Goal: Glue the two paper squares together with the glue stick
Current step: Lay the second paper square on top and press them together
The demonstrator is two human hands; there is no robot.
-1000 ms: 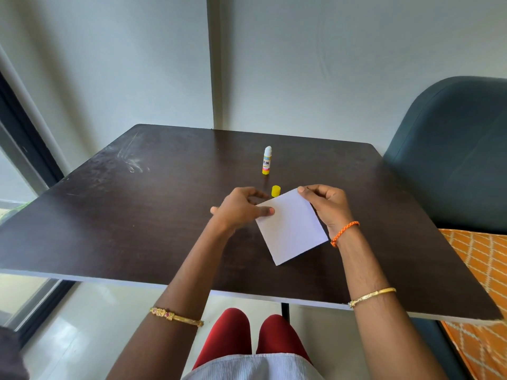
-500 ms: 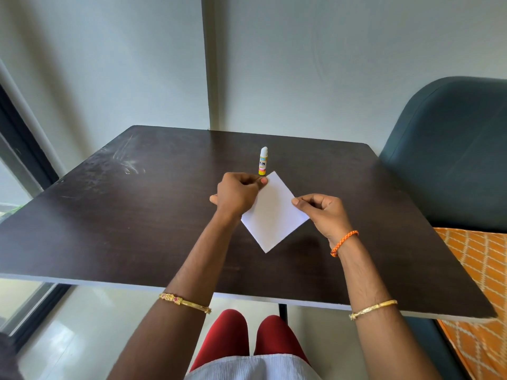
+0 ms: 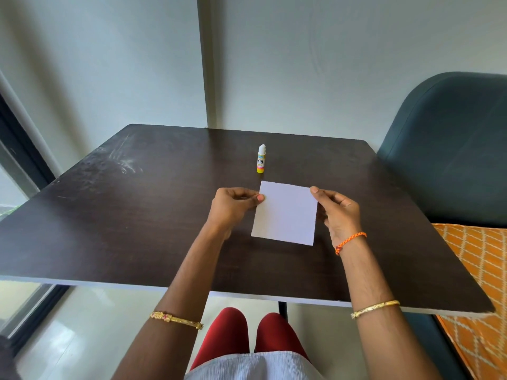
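Note:
A white paper square (image 3: pixel 285 213) is held just above the dark table (image 3: pixel 137 215), its edges square to me. My left hand (image 3: pixel 233 205) pinches its upper left edge and my right hand (image 3: pixel 336 212) grips its right edge. Only one sheet shows; I cannot tell whether a second lies against it. The glue stick (image 3: pixel 261 159) stands upright and uncapped, white tip up, just beyond the paper. Its yellow cap is hidden.
A dark teal chair (image 3: pixel 450 149) stands at the table's right side, with an orange patterned cloth (image 3: pixel 477 270) on its seat. A wall runs along the table's far edge and a window frame is at the left.
The paper has turned from a diamond tilt to square-on. Both hands shifted grip along its edges, and the yellow cap seen one second ago is now covered.

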